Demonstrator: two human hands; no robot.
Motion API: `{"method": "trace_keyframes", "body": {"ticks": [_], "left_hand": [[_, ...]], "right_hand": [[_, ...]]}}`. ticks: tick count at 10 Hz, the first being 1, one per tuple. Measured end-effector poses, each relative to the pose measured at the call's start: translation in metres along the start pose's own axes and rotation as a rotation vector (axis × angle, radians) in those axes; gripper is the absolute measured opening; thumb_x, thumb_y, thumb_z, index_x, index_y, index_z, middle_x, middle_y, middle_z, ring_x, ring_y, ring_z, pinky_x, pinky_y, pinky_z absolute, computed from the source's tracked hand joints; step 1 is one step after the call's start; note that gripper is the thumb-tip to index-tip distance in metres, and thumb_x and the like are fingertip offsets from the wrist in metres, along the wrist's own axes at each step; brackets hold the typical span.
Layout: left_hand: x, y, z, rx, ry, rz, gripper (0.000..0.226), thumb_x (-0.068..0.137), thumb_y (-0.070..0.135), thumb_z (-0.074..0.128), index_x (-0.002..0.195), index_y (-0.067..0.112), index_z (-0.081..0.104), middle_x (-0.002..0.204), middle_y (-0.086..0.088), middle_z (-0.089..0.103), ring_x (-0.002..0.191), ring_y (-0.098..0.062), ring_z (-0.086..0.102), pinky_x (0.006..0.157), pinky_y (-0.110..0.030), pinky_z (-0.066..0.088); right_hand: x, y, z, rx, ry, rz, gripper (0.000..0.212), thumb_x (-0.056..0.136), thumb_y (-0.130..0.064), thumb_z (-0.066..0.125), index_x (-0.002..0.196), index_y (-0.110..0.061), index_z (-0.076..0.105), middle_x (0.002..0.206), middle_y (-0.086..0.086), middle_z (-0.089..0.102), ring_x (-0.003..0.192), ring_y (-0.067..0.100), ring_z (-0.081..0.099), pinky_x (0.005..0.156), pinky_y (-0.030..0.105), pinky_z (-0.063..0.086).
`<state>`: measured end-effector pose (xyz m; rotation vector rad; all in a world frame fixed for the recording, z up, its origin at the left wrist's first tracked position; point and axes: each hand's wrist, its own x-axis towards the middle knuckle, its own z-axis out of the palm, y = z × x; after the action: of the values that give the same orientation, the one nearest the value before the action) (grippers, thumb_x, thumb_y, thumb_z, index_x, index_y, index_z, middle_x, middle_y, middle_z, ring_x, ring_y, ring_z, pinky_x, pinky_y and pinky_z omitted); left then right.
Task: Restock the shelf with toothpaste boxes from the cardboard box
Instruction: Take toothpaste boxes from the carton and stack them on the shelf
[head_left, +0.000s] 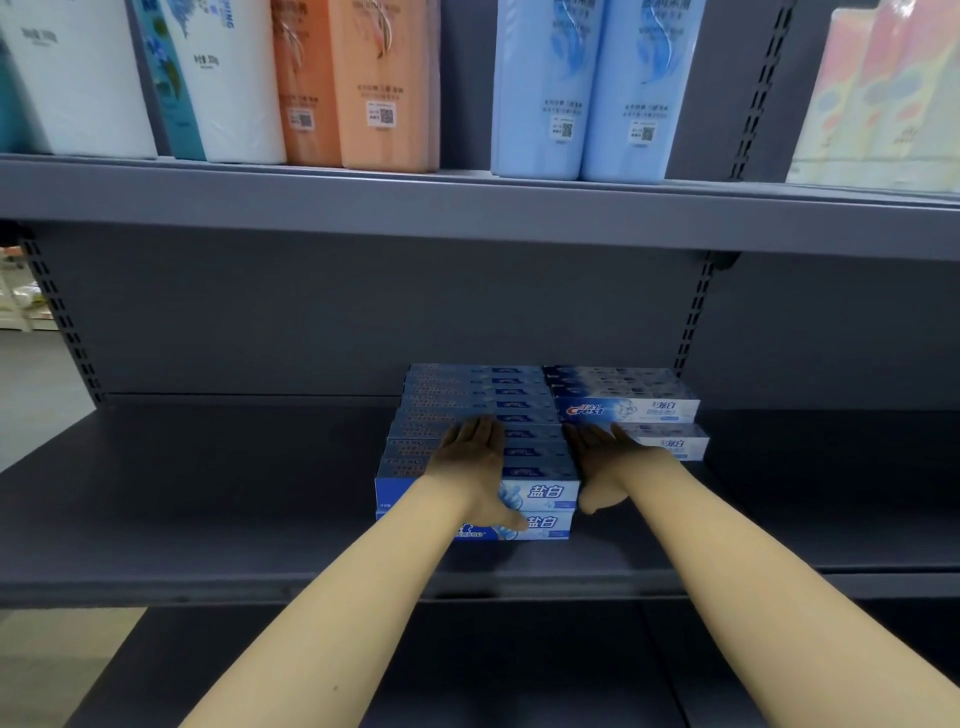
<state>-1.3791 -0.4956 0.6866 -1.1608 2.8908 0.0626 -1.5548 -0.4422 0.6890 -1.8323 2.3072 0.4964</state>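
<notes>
1. The blue toothpaste boxes (467, 410) sit stacked mid-shelf (208, 493), beside a paler toothpaste stack (628, 405) toward the back.
2. The left hand (475, 462) lies flat on top, thumb down the front.
3. The right hand (597, 467) presses the stack's right side, fingers straight.
4. Bottles (363, 88) stand on the shelf above.

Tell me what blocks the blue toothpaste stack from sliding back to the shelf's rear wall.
Nothing visible does: the blue toothpaste stack under the left hand already reaches back near the rear wall, beside the white stack; the right hand flanks it.

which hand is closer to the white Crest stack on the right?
Right. The right hand lies edge-on in the gap just left of the white Crest stack, beside its lower box. The left hand rests flat on top of the blue stack, farther left.
</notes>
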Motion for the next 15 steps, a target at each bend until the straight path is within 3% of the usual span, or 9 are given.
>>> {"method": "trace_keyframes", "body": {"ticks": [1, 3, 5, 8, 9, 10, 15], "left_hand": [[0.0, 0.0, 0.001, -0.004, 0.013, 0.001, 0.119, 0.073, 0.063, 0.065, 0.151, 0.005, -0.004, 0.159, -0.009, -0.005, 0.147, -0.024, -0.004, 0.119, -0.035, -0.001], [-0.001, -0.002, 0.001, -0.022, 0.015, 0.01, 0.118, 0.074, 0.064, 0.064, 0.151, 0.007, -0.005, 0.159, -0.007, -0.006, 0.147, -0.022, -0.004, 0.118, -0.032, -0.002], [-0.002, -0.002, 0.002, -0.031, 0.025, 0.023, 0.118, 0.074, 0.063, 0.065, 0.151, 0.007, -0.005, 0.159, -0.007, -0.005, 0.147, -0.022, -0.003, 0.118, -0.032, -0.001], [-0.001, -0.002, 0.002, -0.026, 0.031, 0.018, 0.118, 0.074, 0.063, 0.065, 0.151, 0.006, -0.004, 0.159, -0.008, -0.004, 0.147, -0.022, -0.002, 0.118, -0.032, 0.0], [-0.001, -0.001, 0.001, -0.018, 0.029, 0.013, 0.119, 0.073, 0.063, 0.065, 0.151, 0.006, -0.004, 0.159, -0.008, -0.004, 0.147, -0.023, -0.002, 0.119, -0.033, 0.002], [-0.001, -0.002, 0.0, -0.009, 0.016, 0.019, 0.12, 0.072, 0.065, 0.065, 0.151, 0.007, -0.005, 0.159, -0.008, -0.004, 0.147, -0.024, -0.002, 0.12, -0.035, 0.002], [-0.001, -0.003, 0.0, -0.019, -0.003, 0.036, 0.119, 0.074, 0.066, 0.062, 0.151, 0.007, -0.006, 0.159, -0.008, -0.008, 0.147, -0.024, -0.005, 0.118, -0.033, -0.001]], "right_hand": [[0.003, -0.001, 0.005, -0.033, 0.041, 0.024, 0.083, 0.095, -0.031, 0.044, 0.15, -0.01, -0.014, 0.159, 0.007, -0.009, 0.147, 0.021, -0.011, 0.118, 0.04, -0.007], [0.007, -0.012, 0.009, -0.136, 0.105, 0.041, 0.074, 0.098, -0.031, 0.039, 0.151, -0.01, -0.009, 0.159, 0.007, -0.008, 0.147, 0.022, -0.01, 0.119, 0.041, -0.007], [0.002, -0.01, 0.006, -0.155, 0.127, 0.048, 0.073, 0.098, -0.023, 0.039, 0.15, -0.007, -0.009, 0.159, 0.008, -0.007, 0.147, 0.023, -0.009, 0.12, 0.042, -0.006], [0.009, -0.01, 0.01, -0.14, 0.13, 0.037, 0.076, 0.098, -0.035, 0.04, 0.151, -0.01, -0.007, 0.16, 0.007, -0.005, 0.147, 0.024, -0.008, 0.12, 0.043, -0.005], [0.011, -0.008, 0.017, -0.062, 0.133, 0.062, 0.075, 0.097, -0.028, 0.042, 0.151, -0.013, -0.008, 0.16, 0.006, -0.006, 0.147, 0.025, -0.008, 0.12, 0.045, 0.0], [0.004, -0.007, 0.024, -0.125, 0.122, 0.062, 0.067, 0.1, -0.019, 0.034, 0.151, -0.012, -0.01, 0.159, 0.007, -0.009, 0.147, 0.022, -0.009, 0.12, 0.042, -0.004], [0.006, -0.017, 0.038, -0.082, 0.112, 0.127, 0.068, 0.1, -0.025, 0.034, 0.152, -0.015, -0.009, 0.159, 0.006, -0.01, 0.147, 0.022, -0.011, 0.119, 0.041, -0.006]]}}
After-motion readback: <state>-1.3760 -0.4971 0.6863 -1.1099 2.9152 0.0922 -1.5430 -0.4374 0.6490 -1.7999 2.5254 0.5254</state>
